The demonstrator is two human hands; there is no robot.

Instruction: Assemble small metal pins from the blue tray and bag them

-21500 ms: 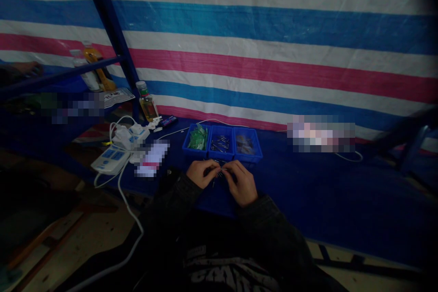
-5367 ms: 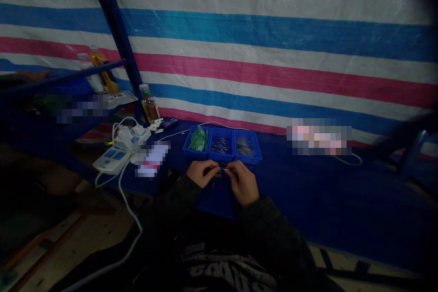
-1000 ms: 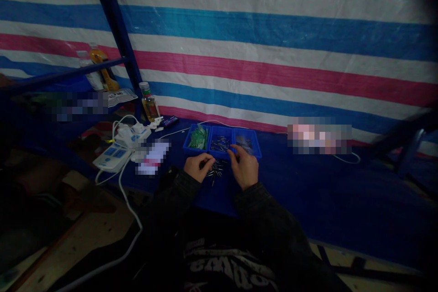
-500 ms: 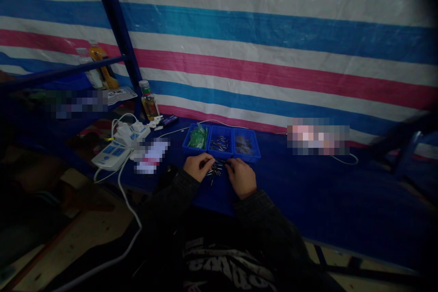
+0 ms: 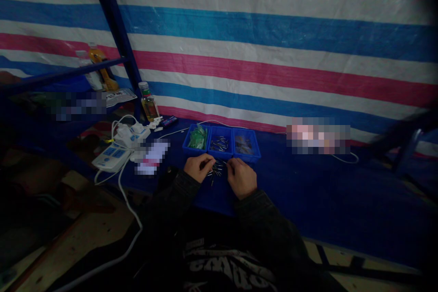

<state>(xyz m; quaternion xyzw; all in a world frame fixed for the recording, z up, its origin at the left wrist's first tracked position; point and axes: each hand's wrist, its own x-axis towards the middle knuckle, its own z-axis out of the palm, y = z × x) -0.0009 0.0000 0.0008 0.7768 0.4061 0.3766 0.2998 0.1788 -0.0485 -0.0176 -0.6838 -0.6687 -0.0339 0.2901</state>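
Note:
My left hand (image 5: 197,167) rests curled on the blue table, fingers pinched at the edge of a small pile of thin metal pins (image 5: 216,171). My right hand (image 5: 242,177) lies just right of the pile, fingers bent and closed around something too small to make out. Behind the hands stand three small blue bins: the left bin (image 5: 196,139) holds green parts, the middle bin (image 5: 220,144) metal pins, the right bin (image 5: 245,145) dark small parts.
White power strips (image 5: 118,148) with a cable trailing off the table's front edge lie at the left. A bottle of yellowish liquid (image 5: 148,101) stands by a blue shelf post (image 5: 116,32). A striped tarp (image 5: 273,45) hangs behind. A white cord (image 5: 345,159) lies at the right.
My right hand came back from the middle bin to the pile beside my left hand. The left hand stayed in place.

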